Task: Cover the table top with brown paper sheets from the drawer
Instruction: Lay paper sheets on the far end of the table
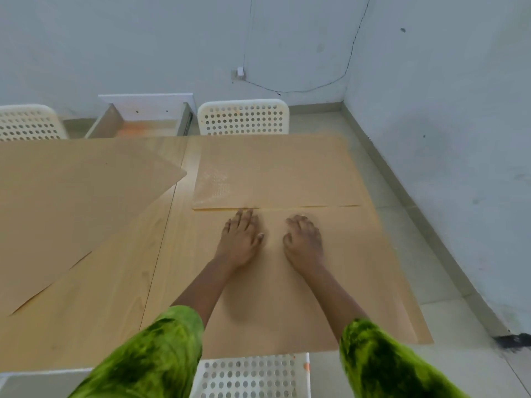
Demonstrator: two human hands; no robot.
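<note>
Right end of tabletop (129,282): two brown paper sheets lie flat, the far sheet (275,170) and the near sheet (330,282), meeting edge to edge along a thin seam; the near one overhangs the right edge.
Left sheet (71,196): brown paper lying askew across the left half, one corner pointing right; bare wood shows between it and the right pair.
Your left hand (241,239): flat on the near sheet, fingers stretched out, tips at the seam, holding nothing.
Your right hand (303,239): just beside it on the same sheet, fingers slightly bent, tips pressing the paper, holding nothing.
Drawer (143,119): pulled open beyond the far edge; a blurred orange patch inside, contents cannot be told.
Chairs: white perforated, far chair (242,117), far-left chair (28,122), near chair (253,374) below your arms.
Wall: cable (301,90) hanging in a loop.
</note>
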